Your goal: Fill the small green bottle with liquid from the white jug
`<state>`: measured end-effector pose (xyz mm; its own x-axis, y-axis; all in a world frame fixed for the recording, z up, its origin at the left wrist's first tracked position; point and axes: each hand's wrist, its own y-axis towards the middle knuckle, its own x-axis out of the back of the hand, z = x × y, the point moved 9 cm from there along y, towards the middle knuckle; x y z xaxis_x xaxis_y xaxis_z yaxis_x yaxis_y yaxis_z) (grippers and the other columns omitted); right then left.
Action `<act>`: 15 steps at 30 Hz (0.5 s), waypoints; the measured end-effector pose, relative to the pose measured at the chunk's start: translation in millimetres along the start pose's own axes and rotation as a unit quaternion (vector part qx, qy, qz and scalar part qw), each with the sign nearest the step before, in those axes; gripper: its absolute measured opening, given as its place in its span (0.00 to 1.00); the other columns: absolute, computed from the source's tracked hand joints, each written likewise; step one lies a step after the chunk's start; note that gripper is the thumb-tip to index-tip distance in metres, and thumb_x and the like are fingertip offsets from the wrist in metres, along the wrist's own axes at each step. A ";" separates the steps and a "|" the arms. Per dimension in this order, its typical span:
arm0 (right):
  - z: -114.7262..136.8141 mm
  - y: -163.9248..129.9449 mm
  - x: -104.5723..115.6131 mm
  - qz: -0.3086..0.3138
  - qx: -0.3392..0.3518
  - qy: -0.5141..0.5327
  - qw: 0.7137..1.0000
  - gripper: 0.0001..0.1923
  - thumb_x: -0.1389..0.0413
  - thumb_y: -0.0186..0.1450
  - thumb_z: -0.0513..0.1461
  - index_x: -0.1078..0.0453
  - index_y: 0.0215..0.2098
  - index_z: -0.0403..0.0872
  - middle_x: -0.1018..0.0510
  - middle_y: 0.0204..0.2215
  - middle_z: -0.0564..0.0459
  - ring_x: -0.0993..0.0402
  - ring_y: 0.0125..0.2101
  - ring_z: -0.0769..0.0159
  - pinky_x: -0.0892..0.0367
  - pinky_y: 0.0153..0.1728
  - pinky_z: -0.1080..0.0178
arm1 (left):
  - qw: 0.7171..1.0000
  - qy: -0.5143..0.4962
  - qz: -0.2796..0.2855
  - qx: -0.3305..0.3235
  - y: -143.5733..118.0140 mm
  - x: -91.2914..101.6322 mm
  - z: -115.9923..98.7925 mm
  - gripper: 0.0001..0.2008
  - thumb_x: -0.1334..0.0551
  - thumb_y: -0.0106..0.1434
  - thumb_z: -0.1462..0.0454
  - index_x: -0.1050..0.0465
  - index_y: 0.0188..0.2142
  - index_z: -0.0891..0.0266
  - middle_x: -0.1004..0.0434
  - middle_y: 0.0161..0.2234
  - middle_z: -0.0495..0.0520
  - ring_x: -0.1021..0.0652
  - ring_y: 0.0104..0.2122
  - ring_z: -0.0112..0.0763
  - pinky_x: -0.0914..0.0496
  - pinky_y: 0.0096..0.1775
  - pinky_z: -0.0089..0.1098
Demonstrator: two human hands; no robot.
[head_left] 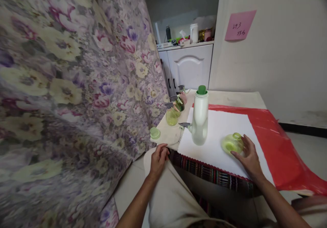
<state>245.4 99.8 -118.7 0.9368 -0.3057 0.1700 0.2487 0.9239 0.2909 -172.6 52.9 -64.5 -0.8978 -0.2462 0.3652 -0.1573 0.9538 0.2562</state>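
Observation:
My right hand (249, 156) grips a small, round, see-through yellow-green bottle (232, 144), its thumb in front and fingers on the right side. The bottle's neck is uncovered, and it rests on the white sheet (219, 160). Close to the table's near left edge, my left hand (158, 158) lies over my knee with loosely bent fingers and no visible object in them. A tall pale-green flask (200, 119) with a green stopper (202, 90) stands upright between the hands. Just left of the flask is a grey-tipped spray head (185, 124), partly hidden by it.
Several spray bottles (172, 116) line the table's left side, with a light-green cap (154, 133) nearer me. Red plastic (278, 146) covers the right side. A floral curtain (89, 102) hangs close on the left. A white cabinet (190, 66) stands behind.

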 end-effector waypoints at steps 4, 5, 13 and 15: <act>-4.4 -0.4 3.8 -0.011 0.003 0.008 1.000 0.50 0.33 0.49 0.49 0.49 0.65 0.51 0.40 0.62 0.41 0.40 0.60 0.47 0.43 0.60 0.42 | 0.998 -0.056 -0.019 0.025 -17.6 -1.7 11.6 0.13 0.45 0.65 0.56 0.33 0.45 0.60 0.28 0.25 0.45 0.30 0.21 0.26 0.35 0.26 0.27; -5.2 -0.5 4.2 -0.012 0.006 0.007 1.000 0.50 0.33 0.50 0.49 0.49 0.64 0.51 0.40 0.62 0.41 0.40 0.60 0.47 0.43 0.60 0.42 | 0.997 -0.071 -0.022 0.030 -19.4 -1.6 12.0 0.13 0.45 0.65 0.56 0.32 0.45 0.60 0.28 0.25 0.45 0.30 0.21 0.26 0.35 0.26 0.27; -6.0 -2.8 6.7 -0.013 0.015 0.020 1.000 0.48 0.33 0.51 0.48 0.49 0.64 0.53 0.39 0.62 0.43 0.40 0.60 0.48 0.41 0.59 0.43 | 0.972 -0.215 -0.033 0.091 -32.8 -13.0 4.8 0.13 0.41 0.64 0.54 0.31 0.41 0.61 0.28 0.24 0.44 0.31 0.19 0.20 0.37 0.23 0.22; -7.6 -3.2 6.9 -0.013 0.015 0.025 0.999 0.48 0.33 0.51 0.48 0.49 0.64 0.53 0.39 0.62 0.43 0.39 0.60 0.48 0.41 0.59 0.42 | 0.958 -0.262 -0.029 0.116 -46.6 -33.0 -0.8 0.15 0.44 0.65 0.52 0.33 0.40 0.61 0.28 0.24 0.44 0.31 0.17 0.19 0.39 0.20 0.21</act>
<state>252.9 96.5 -125.6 0.9415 -0.3171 0.1146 0.2664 0.9079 0.3236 -135.3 16.4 -87.7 -0.9586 -0.2372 -0.1577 -0.2455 0.9688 0.0351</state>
